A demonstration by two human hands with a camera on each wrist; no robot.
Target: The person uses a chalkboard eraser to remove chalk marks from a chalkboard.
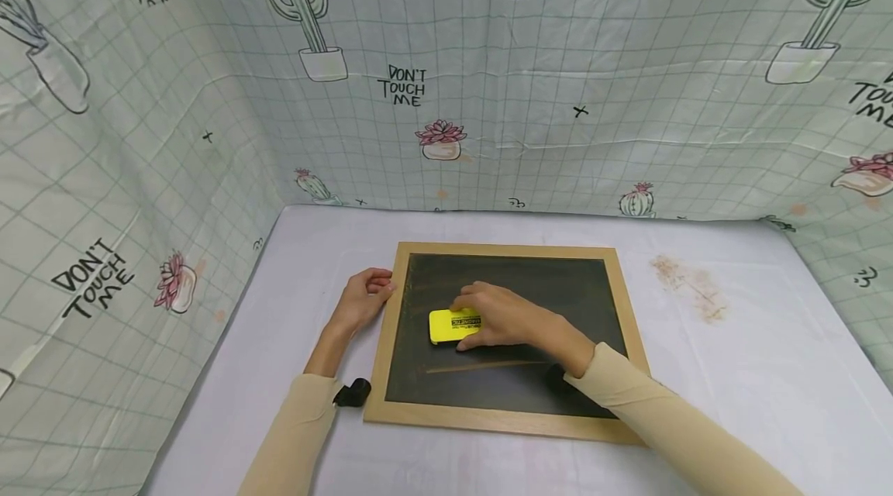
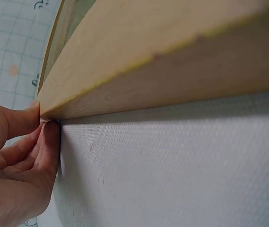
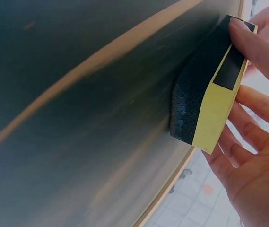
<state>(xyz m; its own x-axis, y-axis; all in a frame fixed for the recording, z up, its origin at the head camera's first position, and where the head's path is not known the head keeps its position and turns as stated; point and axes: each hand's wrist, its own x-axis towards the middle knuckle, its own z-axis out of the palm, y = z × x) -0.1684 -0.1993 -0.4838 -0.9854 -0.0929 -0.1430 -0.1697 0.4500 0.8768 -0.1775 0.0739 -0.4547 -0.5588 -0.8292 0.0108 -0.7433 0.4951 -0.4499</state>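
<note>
A small chalkboard [image 1: 512, 287] with a light wooden frame [image 1: 488, 416] lies flat on the table. My right hand [image 1: 505, 315] grips a yellow board eraser [image 1: 446, 325] between thumb and fingers. In the right wrist view, the dark felt side of the eraser [image 3: 188, 101] faces the board surface. An orange chalk streak [image 1: 481, 366] runs across the lower part of the board. At the frame's left side, my left hand [image 1: 364, 298] pinches the edge; the left wrist view shows its thumb [image 2: 23, 120] against the wood and curled fingers [image 2: 49, 146] low beside it.
White cloth covers the table [image 1: 718, 387], with a brownish smudge [image 1: 687, 287] right of the board. A grid-patterned curtain [image 1: 530, 77] with cactus drawings encloses the back and sides. A black strap piece [image 1: 352, 393] sits at the left wrist, near the frame.
</note>
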